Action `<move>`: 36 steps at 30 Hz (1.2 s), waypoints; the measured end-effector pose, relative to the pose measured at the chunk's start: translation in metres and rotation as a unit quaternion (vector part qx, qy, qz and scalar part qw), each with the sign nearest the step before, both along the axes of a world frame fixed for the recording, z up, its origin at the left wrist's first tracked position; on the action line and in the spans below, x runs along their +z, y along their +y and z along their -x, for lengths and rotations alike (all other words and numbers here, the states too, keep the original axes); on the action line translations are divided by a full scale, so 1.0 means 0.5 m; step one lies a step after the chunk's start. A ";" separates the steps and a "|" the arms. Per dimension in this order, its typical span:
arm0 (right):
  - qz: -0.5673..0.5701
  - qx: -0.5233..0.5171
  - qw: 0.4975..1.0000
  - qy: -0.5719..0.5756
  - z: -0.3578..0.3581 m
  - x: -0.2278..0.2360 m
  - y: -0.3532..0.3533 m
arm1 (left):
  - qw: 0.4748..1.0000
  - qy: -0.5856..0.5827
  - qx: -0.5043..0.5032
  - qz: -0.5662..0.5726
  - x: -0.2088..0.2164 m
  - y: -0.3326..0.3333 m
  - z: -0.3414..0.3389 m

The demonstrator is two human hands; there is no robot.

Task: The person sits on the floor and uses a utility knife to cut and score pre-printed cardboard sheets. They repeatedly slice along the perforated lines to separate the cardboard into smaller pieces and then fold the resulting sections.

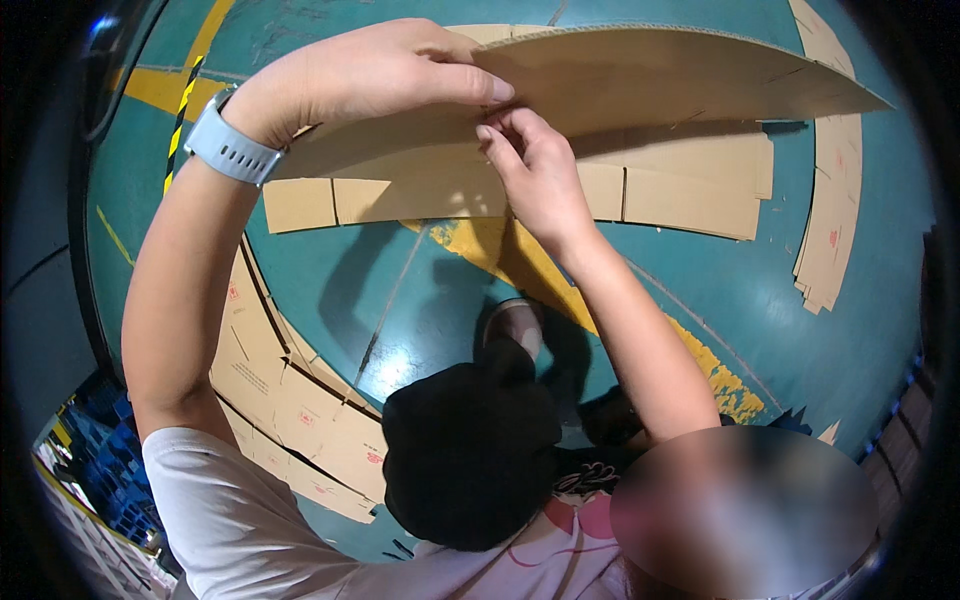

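A brown cardboard sheet (650, 85) is raised and tilted up off the floor, its corrugated upper edge showing. My left hand (400, 75) reaches over that edge, thumb on the near face and the other fingers partly hidden, gripping the sheet. Close below the left thumb, my right hand (540, 165) has its thumb and fingertips drawn together at the sheet's near face. Whatever those fingertips may hold is too small to make out. Beneath the raised sheet, more flat cardboard (700, 185) with slits lies on the floor.
Cardboard pieces (290, 400) lie at the lower left, and a stack of cardboard strips (835, 200) at the right. The green floor (440, 300) carries worn yellow lines. Black-and-yellow striped tape (180, 125) runs at the left. A shoe (517, 325) stands near the centre.
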State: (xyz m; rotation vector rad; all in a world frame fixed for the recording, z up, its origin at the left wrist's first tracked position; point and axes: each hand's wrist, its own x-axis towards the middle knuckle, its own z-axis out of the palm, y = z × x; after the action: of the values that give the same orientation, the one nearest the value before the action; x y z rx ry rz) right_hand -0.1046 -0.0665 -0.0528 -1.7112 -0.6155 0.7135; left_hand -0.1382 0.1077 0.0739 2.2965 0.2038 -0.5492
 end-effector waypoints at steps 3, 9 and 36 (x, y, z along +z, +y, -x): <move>-0.007 -0.028 0.999 0.027 0.013 -0.005 0.000 | 0.999 -0.005 -0.045 -0.026 -0.009 0.010 -0.004; 0.014 -0.043 0.997 0.061 0.017 0.001 0.003 | 0.997 0.033 -0.064 0.011 -0.007 0.017 -0.013; -0.090 -0.067 0.874 0.473 -0.006 0.023 0.022 | 0.994 0.015 -0.091 0.054 -0.027 0.023 -0.019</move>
State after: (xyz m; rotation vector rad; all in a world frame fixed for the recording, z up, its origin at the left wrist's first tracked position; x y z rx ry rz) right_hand -0.1013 -0.0553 -0.0415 -1.0208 0.1303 1.2189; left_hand -0.1289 0.1190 0.0606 2.2157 -0.0217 -0.6724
